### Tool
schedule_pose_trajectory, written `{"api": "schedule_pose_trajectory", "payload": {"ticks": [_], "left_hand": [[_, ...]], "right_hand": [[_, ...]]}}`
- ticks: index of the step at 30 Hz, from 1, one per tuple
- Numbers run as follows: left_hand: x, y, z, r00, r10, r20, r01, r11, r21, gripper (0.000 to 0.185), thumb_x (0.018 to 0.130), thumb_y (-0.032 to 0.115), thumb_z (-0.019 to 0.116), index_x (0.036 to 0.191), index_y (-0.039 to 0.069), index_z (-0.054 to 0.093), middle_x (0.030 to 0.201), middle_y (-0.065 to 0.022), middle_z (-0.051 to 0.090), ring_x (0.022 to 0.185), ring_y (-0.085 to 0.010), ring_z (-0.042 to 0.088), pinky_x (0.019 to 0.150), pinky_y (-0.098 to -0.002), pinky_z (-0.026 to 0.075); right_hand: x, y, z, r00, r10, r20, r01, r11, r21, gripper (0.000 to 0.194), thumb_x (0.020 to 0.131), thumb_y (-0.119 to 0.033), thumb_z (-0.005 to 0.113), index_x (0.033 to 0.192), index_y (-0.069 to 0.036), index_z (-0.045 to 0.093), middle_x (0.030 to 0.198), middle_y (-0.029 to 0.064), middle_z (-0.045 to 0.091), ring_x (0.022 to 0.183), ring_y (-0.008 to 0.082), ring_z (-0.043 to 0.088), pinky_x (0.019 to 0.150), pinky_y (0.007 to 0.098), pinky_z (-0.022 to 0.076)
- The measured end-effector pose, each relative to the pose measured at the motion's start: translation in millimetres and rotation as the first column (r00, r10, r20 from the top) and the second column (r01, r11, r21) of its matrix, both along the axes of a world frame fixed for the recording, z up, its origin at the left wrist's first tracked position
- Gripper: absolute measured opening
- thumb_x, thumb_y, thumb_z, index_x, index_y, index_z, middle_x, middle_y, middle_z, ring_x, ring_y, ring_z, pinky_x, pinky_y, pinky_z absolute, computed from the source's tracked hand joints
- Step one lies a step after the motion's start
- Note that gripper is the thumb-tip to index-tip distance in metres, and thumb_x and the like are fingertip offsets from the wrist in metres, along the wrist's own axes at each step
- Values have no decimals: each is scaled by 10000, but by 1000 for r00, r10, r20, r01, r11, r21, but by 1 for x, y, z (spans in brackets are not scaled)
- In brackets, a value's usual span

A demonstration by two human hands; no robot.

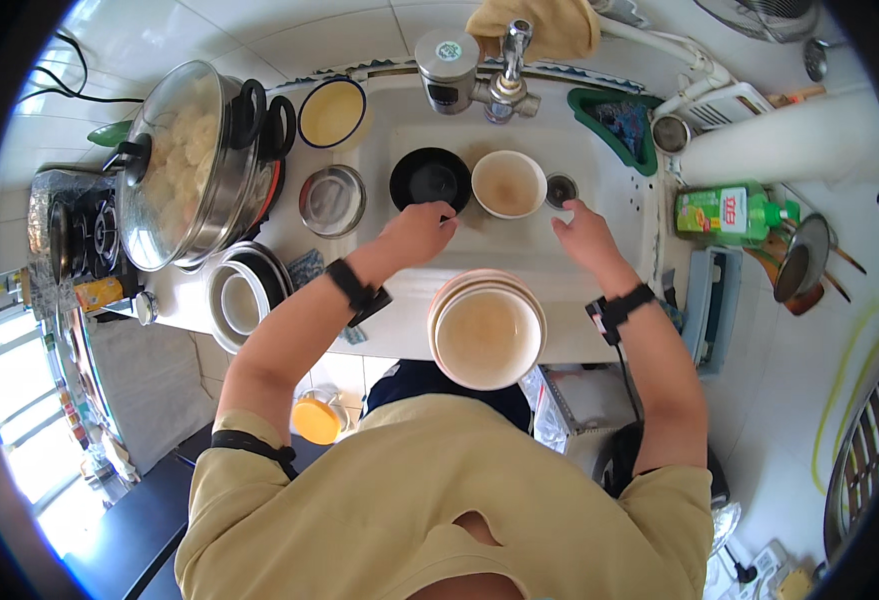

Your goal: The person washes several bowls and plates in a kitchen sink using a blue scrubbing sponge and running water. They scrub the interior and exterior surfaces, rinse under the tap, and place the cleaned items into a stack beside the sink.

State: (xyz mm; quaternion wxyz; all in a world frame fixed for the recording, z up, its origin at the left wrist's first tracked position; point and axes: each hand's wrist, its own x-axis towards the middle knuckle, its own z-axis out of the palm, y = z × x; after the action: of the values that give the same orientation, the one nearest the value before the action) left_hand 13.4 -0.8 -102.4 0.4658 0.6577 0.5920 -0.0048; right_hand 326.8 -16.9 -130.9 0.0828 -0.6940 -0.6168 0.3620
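A black bowl [430,180] rests in the white sink basin [439,255]. My left hand [426,231] is at its near rim, with the fingers bent over the edge and the thumb outside. Just right of it sits a white bowl [509,184], brownish inside. Over the basin, my right hand [588,234] has thumb and forefinger apart and nothing between them, close to the round drain [561,190]. Nearer my body, a stack of pale bowls [488,337] stands at the sink's front edge, the top one holding cloudy liquid.
Behind the basin rises a chrome faucet [514,75]. A lidded steamer pot [176,165], an enamel bowl [332,114] and nested bowls [238,298] stand at left. At right are a green corner strainer [619,127], a detergent bottle [732,213] and a blue-grey plastic holder [713,307].
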Motion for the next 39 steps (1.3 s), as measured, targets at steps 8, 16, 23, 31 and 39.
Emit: {"api": "schedule_pose_trajectory", "payload": {"ticks": [8,16,23,31,39], "left_hand": [[41,73,-141,761,640,106,-300,492,-817,352,1011,274,563,1204,-19,595,1045,-147,656,947,-282,688,805,-427,594],[47,75,-116,727,661,183,-294,542,-787,409,1002,265,566,1328,24,513,1205,-150,602,1077,-300,644,927,-461,564],[47,68,-62,323,802,502,-219,579,-785,585,956,227,514,1499,87,347,1411,-141,510,1286,-354,548,1072,-547,475],[31,76,-50,413,791,451,-329,592,-736,523,953,291,506,1431,97,422,1394,-159,522,1277,-345,556,1005,-534,532],[56,62,-42,422,871,249,-616,478,-626,537,915,282,623,1382,71,463,1280,-141,569,1123,-311,623,846,-500,598]], "right_hand": [[-24,81,-123,902,-409,-140,304,830,-467,369,977,-166,549,1221,103,490,908,260,696,578,303,719,431,381,576],[-28,76,-99,798,-504,-330,381,847,-372,349,933,13,483,1279,23,439,961,258,673,607,328,726,452,390,604],[-54,58,-55,930,-223,-292,243,970,33,444,912,-57,615,1330,-8,472,1204,273,623,1054,432,665,817,521,572],[-88,37,-2,785,620,4,-588,742,321,536,920,-278,686,1400,-95,535,1367,147,593,1381,348,452,1176,537,287],[-86,41,-21,853,324,-410,-335,941,46,275,961,-246,637,1199,-124,701,1129,146,714,1141,344,642,1115,491,378]]}}
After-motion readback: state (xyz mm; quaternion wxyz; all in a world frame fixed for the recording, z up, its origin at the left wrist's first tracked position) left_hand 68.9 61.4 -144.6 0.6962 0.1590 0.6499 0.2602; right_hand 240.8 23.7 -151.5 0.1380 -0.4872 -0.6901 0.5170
